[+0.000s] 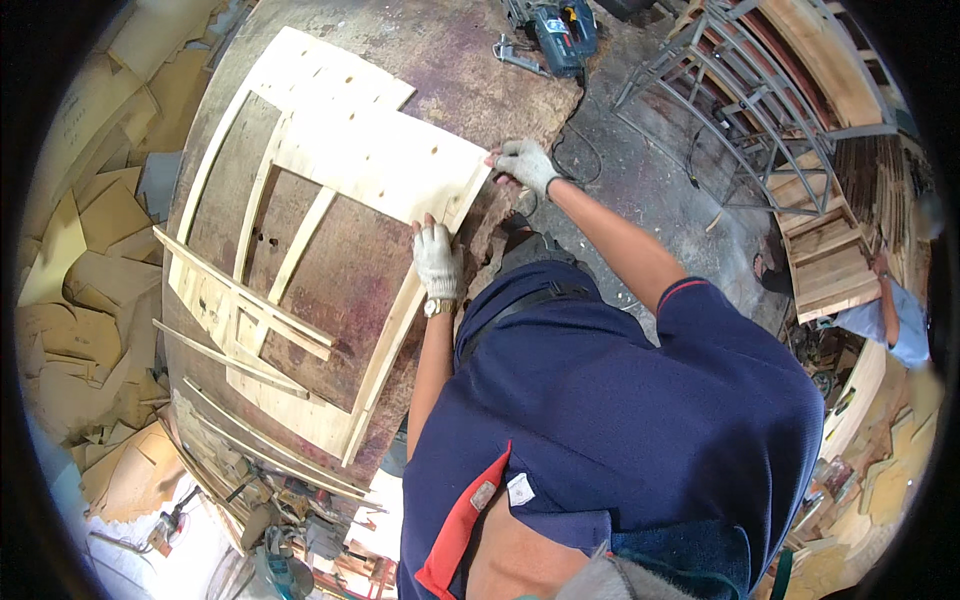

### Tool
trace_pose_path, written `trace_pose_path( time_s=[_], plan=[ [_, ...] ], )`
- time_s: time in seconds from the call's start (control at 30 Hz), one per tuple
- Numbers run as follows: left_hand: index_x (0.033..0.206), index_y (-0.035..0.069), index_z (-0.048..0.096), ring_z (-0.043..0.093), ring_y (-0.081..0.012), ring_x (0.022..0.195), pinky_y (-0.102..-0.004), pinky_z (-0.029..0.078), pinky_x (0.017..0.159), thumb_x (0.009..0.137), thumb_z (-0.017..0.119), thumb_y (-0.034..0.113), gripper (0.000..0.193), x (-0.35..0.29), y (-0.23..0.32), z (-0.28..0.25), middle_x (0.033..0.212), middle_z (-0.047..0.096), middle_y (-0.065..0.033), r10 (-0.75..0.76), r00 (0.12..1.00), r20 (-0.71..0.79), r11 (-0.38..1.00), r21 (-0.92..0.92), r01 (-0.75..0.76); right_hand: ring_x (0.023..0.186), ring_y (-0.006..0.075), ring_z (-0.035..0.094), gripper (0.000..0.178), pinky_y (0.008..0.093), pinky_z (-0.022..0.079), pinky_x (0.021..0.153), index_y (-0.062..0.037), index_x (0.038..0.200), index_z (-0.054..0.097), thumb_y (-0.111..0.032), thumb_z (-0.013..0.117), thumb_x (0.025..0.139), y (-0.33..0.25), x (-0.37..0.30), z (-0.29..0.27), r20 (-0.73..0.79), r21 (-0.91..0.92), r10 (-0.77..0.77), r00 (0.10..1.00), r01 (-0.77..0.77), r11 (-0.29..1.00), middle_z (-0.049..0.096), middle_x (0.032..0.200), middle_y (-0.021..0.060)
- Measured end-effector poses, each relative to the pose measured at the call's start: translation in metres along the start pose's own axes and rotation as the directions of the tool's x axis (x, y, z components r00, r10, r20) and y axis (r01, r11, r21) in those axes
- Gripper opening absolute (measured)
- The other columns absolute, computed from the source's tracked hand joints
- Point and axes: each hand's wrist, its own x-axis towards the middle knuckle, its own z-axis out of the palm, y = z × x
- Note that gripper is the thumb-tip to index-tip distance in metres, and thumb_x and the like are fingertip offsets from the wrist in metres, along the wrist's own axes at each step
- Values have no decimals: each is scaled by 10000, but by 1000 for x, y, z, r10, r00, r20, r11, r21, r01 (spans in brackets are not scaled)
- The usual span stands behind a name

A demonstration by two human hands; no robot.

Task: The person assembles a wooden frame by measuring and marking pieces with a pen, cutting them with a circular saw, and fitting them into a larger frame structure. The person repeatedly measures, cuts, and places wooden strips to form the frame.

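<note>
A pale wooden frame of boards and strips lies on the worn brown table in front of me. Its wide plywood panel point(380, 155) has small dark knots or holes. My left hand point(437, 265), in a whitish glove with a watch at the wrist, rests with fingers stretched out where the panel meets the near side rail point(383, 350). At the panel's right corner, my gloved right hand point(525, 166) is closed on the edge, bare fingertips showing. Two loose wooden strips point(245, 290) lie across the frame's left part.
A blue-black power tool point(562, 40) and a small metal air gun point(518, 55) sit at the table's far end. Grey metal frames point(715, 110) stand to the right, near another person's blue sleeve point(890, 325). Scrap sheets point(90, 280) pile up at left; a teal power tool point(282, 570) lies below.
</note>
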Motion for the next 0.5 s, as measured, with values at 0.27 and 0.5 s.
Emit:
trace_pose_path(
  time_s=[0.27,0.5],
  plan=[
    [1414,-29,575,495,-490,1432,-504,473,1155,744,719,21,687,-9,-19,26,1490,599,-195,48,994,-102,997,-51,-53,664,94,706,552,236,543,555,53,1388,636,-217,818,942,-14,4,-20,181,110,147,973,-168,980,761,915,76],
    [1015,50,661,564,-497,1367,-513,531,1061,819,762,60,220,-11,-32,36,1392,674,-184,120,984,-128,993,19,-119,736,110,726,524,239,572,595,93,1317,678,-213,832,921,-8,9,-20,193,176,158,968,-193,965,765,1098,120]
  ],
)
